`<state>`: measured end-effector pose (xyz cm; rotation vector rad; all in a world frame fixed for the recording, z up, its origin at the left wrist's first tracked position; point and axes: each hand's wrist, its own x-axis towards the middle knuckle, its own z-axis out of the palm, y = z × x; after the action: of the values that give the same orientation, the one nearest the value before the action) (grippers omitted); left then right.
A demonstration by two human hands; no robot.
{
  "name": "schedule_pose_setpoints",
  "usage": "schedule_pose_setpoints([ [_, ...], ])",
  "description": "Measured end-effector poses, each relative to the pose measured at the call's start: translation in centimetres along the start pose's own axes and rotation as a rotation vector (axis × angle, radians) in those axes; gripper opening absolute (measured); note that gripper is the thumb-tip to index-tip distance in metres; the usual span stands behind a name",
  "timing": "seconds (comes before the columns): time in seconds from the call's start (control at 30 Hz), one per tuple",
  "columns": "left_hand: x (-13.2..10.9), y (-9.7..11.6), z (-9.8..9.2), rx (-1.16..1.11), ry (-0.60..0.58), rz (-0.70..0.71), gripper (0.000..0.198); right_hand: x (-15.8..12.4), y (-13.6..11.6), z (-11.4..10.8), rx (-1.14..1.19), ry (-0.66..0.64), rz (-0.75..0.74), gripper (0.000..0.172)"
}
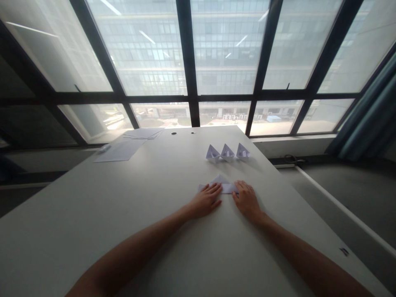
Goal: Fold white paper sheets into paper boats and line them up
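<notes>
A partly folded sheet of white paper [228,189] lies flat on the white table, with a triangular peak at its far side and a straight band along its near side. My left hand [208,199] rests on the left part of the band, fingers stretched out flat. On the right end lies my right hand [246,199], its fingers extended over the paper. Both palms face down, and part of the band is hidden beneath them. Beyond the hands, three folded paper boats [227,153] stand upright in a row.
Loose white sheets [123,149] lie at the table's far left, overlapping. Two small round holes, one a dark cable hole [173,133], are near the far edge. A small dark mark [344,251] shows near the right edge. Tall windows rise behind the table [148,247].
</notes>
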<state>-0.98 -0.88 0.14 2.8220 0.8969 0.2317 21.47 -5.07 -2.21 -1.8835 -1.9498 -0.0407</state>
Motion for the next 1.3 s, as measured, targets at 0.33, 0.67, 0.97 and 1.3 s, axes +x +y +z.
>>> schedule_pose_setpoints([
  [0.33, -0.07, 0.15, -0.19, -0.014, 0.02, 0.006, 0.06, 0.12, 0.11, -0.5, 0.077, 0.096, -0.07, 0.036],
  [0.67, 0.0, -0.07, 0.15, 0.002, 0.034, 0.017, 0.059, 0.17, -0.05, -0.75, 0.09, 0.104, -0.082, 0.034],
  [0.97, -0.06, -0.06, 0.14, -0.011, 0.049, 0.032, 0.058, 0.15, -0.04, -0.7, 0.087, 0.096, -0.079, 0.032],
  [1.3, -0.03, -0.12, 0.19, -0.002, 0.047, 0.028, 0.058, 0.17, -0.01, -0.58, 0.083, 0.085, -0.069, 0.033],
])
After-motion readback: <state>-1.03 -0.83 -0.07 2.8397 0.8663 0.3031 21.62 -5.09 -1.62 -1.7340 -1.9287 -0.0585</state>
